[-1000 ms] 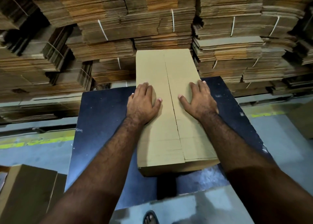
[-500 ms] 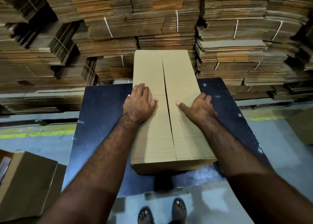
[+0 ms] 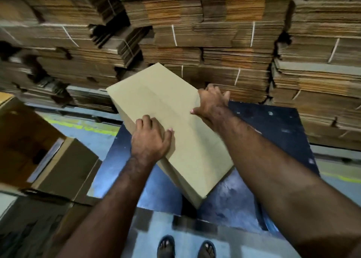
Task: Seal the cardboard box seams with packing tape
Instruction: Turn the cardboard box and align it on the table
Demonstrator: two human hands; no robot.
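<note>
Both hands hold the long cardboard box (image 3: 173,121), which is tilted and turned at an angle over the dark blue tabletop (image 3: 273,133). Its lower near corner points down toward the near edge of the tabletop, and its far end rises toward the far left corner. Left hand (image 3: 150,142) lies on the top face with the fingers curled over the left long edge. Right hand (image 3: 212,101) grips the right long edge farther up, the thumb on the top face and the fingers behind the box. An open carton (image 3: 39,146) stands on the floor beside the left edge of the tabletop. Stacks of flattened cardboard (image 3: 214,43), tied with white straps, fill the background behind the far edge.
</note>
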